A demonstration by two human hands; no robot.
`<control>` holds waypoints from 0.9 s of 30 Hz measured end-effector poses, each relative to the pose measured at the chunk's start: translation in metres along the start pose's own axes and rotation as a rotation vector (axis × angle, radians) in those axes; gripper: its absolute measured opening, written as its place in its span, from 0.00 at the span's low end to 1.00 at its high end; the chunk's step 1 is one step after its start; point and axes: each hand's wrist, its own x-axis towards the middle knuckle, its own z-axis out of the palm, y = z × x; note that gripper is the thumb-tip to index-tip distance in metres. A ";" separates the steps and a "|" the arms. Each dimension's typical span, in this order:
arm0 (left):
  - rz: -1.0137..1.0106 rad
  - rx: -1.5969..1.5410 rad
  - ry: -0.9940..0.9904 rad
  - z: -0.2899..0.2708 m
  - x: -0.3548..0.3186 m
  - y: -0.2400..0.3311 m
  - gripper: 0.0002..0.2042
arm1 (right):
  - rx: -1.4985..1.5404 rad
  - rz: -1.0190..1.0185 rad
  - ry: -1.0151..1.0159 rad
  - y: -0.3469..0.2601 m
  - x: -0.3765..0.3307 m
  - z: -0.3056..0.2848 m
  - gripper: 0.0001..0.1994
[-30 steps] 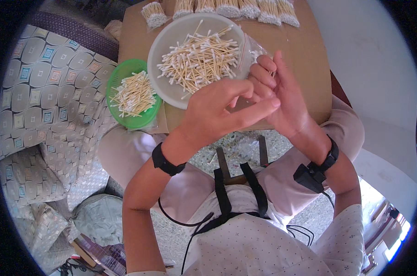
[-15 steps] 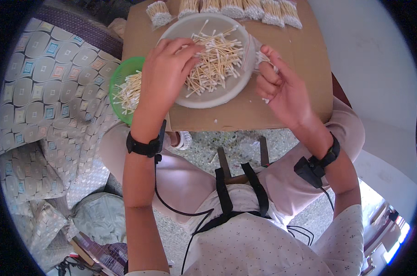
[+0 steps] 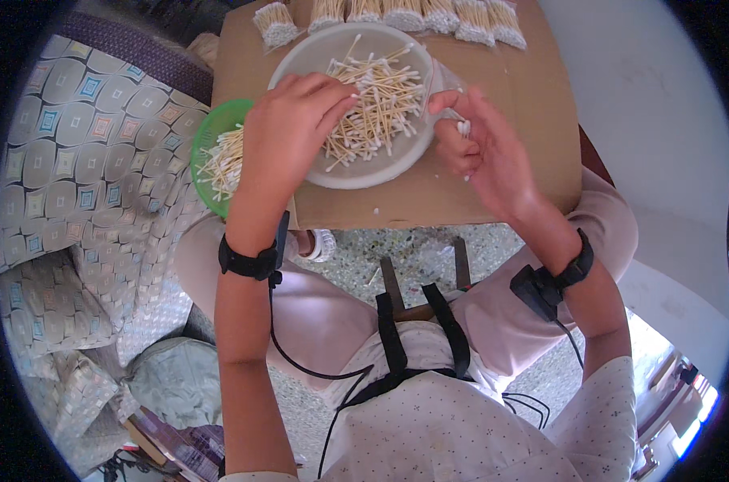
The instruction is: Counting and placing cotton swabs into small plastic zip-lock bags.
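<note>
1. Loosely piled, cotton swabs (image 3: 372,100) fill the white bowl (image 3: 300,64).
2. Left hand (image 3: 288,132) rests fingers-down on them; its grasp cannot be told.
3. Right hand (image 3: 485,149) pinches several swabs.
4. Likely light, thin, bendable: take mid-stick.

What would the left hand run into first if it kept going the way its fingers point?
The left hand points up and right, over the white plate. It would first meet the loose pile of cotton swabs, which its fingertips seem almost to touch already.
</note>
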 end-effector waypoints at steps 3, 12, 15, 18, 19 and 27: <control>-0.044 -0.025 0.010 0.001 -0.001 0.004 0.06 | -0.049 0.037 -0.003 0.004 0.001 0.000 0.22; -0.321 -0.570 0.139 -0.013 0.004 0.022 0.06 | -0.244 0.133 -0.218 0.004 0.001 0.007 0.18; -0.258 -0.665 0.073 -0.013 0.001 0.033 0.06 | -0.193 0.042 -0.138 0.008 0.001 0.006 0.17; -0.230 -0.719 0.028 -0.010 -0.001 0.042 0.06 | -0.206 -0.067 -0.017 0.004 0.003 0.002 0.16; -0.261 -0.768 0.023 -0.009 -0.002 0.044 0.06 | -0.256 -0.102 0.029 0.002 0.003 0.000 0.15; -0.238 -0.707 -0.093 -0.002 -0.007 0.046 0.05 | -0.276 -0.256 0.144 0.001 0.003 -0.006 0.09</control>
